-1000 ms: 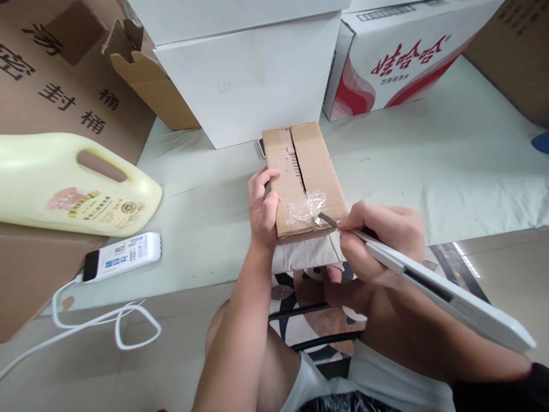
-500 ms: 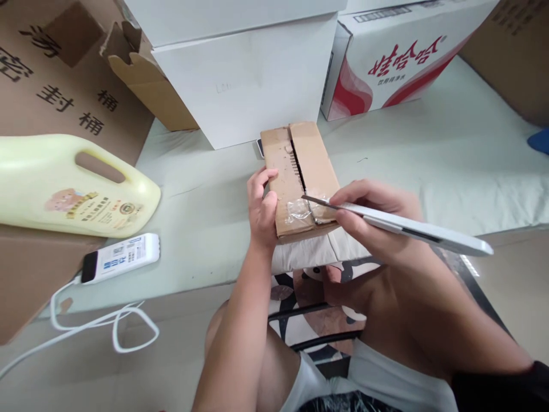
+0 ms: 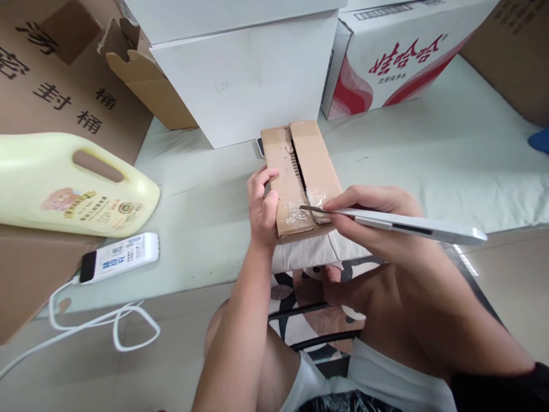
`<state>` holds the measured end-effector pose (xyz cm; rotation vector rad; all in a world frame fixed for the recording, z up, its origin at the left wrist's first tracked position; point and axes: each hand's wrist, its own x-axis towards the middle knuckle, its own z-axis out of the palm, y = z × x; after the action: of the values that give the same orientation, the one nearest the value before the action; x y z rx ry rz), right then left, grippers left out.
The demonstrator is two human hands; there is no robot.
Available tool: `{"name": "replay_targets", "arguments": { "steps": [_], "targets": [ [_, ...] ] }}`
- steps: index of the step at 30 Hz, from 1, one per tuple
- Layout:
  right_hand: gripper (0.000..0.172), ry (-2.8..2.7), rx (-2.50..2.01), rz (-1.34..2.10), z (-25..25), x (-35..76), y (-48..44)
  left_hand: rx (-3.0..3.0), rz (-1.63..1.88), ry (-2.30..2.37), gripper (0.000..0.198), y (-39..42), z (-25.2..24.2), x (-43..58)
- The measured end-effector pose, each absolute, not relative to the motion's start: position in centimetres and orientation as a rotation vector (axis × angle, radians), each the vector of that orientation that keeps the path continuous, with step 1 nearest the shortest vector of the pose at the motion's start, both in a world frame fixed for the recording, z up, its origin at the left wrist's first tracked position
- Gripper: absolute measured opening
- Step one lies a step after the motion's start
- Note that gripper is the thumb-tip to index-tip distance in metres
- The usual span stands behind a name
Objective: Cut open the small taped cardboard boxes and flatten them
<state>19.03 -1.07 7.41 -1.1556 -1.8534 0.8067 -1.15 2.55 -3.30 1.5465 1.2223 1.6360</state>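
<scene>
A small brown cardboard box point(image 3: 315, 154) lies on the pale green cloth, its two top flaps parted by a dark slit. Clear tape point(image 3: 295, 213) crosses the near end of that slit. My left hand point(image 3: 263, 200) grips the box's left side, fingers bent over the edge. In my right hand point(image 3: 373, 214) is a white utility knife point(image 3: 429, 227), pinched near its blade. The blade points left, over the taped near end of the flaps; whether it touches the tape I cannot tell.
White boxes point(image 3: 249, 80) stand right behind the small box, and a red-and-white carton point(image 3: 394, 71) at the back right. On the left lie a yellow bottle point(image 3: 38, 189) and a white power strip point(image 3: 124, 256) with its cable. The cloth's front edge runs above my knees.
My right hand has moved the knife slightly left and toward me, so the blade tip sits lower over the tape. The knife lies flatter. My left hand and the box stay in place.
</scene>
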Motion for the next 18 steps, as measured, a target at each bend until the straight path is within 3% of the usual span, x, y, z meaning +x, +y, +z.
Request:
{"name": "replay_targets", "arguments": {
  "steps": [18],
  "targets": [
    [0.009,-1.845,-1.172,0.661,7.53,19.51,-0.87,1.572,1.646,1.23,0.037,2.42,-3.01,-0.78]
  ]
}}
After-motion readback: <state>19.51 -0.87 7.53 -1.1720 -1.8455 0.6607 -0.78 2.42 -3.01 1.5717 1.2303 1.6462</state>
